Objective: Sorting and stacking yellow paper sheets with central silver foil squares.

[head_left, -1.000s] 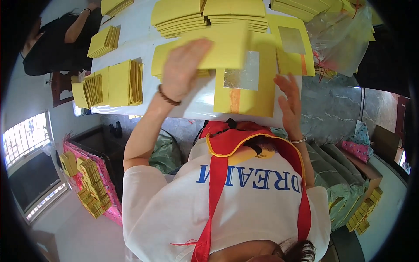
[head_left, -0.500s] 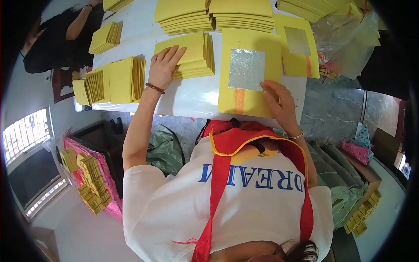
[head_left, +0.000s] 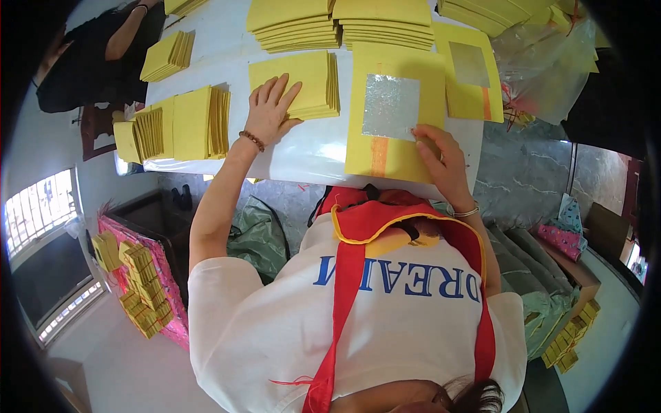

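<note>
My left hand (head_left: 270, 113) lies with spread fingers on the left part of a stack of folded yellow paper (head_left: 306, 81); its thumb reaches toward the near edge. To the right, a larger yellow sheet (head_left: 361, 155) lies flat, bearing a silver foil square (head_left: 391, 107) and an orange stripe (head_left: 379, 158) below it. My right hand (head_left: 444, 155) rests at this sheet's right side, fingers bent and somewhat apart. One fingertip touches the foil's lower right corner, and I see nothing held.
Thick yellow paper stacks (head_left: 387, 27) stand at the table's far side, with folded bundles (head_left: 191, 127) at the left. Another foil-marked sheet (head_left: 460, 100) lies right, beside a clear plastic bag (head_left: 551, 69). Another person's arm (head_left: 127, 34) shows at far left.
My left hand has slid slightly right and its thumb has spread. The top sheet of the folded stack now covers the layer exposed at its near side. My right hand stays in place.
</note>
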`<action>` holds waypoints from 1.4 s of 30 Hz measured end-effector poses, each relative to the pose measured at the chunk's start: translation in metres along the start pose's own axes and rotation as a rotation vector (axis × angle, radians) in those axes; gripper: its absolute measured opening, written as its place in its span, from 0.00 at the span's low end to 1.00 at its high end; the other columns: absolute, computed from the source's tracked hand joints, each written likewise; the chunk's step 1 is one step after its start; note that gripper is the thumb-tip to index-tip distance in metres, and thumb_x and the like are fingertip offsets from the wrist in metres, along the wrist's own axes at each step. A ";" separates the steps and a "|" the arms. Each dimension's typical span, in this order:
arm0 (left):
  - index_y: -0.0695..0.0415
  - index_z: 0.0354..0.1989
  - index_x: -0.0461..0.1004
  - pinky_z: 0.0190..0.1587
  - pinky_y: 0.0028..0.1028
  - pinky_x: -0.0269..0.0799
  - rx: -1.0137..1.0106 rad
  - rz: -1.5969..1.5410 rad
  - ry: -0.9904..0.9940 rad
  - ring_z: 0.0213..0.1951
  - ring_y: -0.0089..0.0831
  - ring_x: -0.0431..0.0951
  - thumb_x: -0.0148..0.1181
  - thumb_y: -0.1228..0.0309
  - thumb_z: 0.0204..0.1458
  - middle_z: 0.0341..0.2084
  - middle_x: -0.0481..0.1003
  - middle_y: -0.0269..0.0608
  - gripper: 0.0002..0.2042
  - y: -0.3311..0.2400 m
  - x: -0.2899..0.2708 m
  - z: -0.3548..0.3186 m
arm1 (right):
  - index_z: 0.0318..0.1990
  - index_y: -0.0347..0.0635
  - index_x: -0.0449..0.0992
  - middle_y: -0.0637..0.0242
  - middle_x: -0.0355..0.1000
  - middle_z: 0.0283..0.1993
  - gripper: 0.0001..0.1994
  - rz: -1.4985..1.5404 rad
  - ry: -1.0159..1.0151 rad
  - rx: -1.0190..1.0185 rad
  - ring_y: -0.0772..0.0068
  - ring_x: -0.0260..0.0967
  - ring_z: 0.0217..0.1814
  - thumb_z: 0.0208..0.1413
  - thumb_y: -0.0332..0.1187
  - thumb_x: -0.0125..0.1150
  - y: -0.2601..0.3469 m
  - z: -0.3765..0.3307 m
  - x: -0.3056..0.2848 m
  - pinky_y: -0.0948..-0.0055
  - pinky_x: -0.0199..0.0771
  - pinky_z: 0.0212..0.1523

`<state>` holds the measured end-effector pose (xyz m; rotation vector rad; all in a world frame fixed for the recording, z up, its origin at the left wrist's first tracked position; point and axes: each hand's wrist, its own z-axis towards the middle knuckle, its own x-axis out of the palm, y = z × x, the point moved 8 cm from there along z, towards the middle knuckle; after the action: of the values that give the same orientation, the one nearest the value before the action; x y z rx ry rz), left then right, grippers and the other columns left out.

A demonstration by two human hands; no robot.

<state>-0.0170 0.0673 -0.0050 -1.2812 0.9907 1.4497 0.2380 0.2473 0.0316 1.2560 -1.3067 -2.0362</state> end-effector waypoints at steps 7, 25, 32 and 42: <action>0.45 0.60 0.59 0.57 0.40 0.50 -0.017 -0.054 -0.051 0.57 0.41 0.58 0.60 0.49 0.40 0.58 0.59 0.41 0.35 0.008 -0.006 0.003 | 0.46 0.39 0.70 0.62 0.71 0.43 0.13 -0.033 0.005 -0.017 0.68 0.69 0.47 0.52 0.26 0.53 -0.001 -0.002 0.003 0.73 0.66 0.48; 0.46 0.57 0.62 0.54 0.38 0.57 -0.004 -0.007 -0.077 0.54 0.38 0.63 0.55 0.51 0.46 0.55 0.64 0.39 0.29 0.009 -0.011 0.008 | 0.43 0.39 0.72 0.61 0.73 0.41 0.12 0.065 -0.075 0.025 0.62 0.69 0.44 0.49 0.26 0.56 -0.004 -0.002 0.001 0.69 0.66 0.47; 0.50 0.54 0.67 0.54 0.39 0.57 -0.095 -0.243 -0.019 0.54 0.40 0.63 0.56 0.56 0.49 0.55 0.66 0.39 0.23 0.024 -0.014 0.010 | 0.44 0.38 0.71 0.61 0.72 0.42 0.12 0.059 -0.052 0.007 0.66 0.69 0.45 0.51 0.26 0.54 -0.005 -0.002 0.002 0.72 0.67 0.47; 0.52 0.53 0.67 0.54 0.37 0.56 -0.138 -0.257 -0.056 0.54 0.40 0.63 0.56 0.57 0.49 0.54 0.67 0.39 0.23 0.018 -0.011 0.005 | 0.46 0.37 0.70 0.61 0.70 0.44 0.12 0.070 -0.028 -0.004 0.68 0.70 0.46 0.52 0.24 0.52 -0.009 -0.003 0.005 0.74 0.67 0.48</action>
<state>-0.0355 0.0669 0.0061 -1.4031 0.6704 1.3637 0.2395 0.2466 0.0212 1.1676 -1.3398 -2.0129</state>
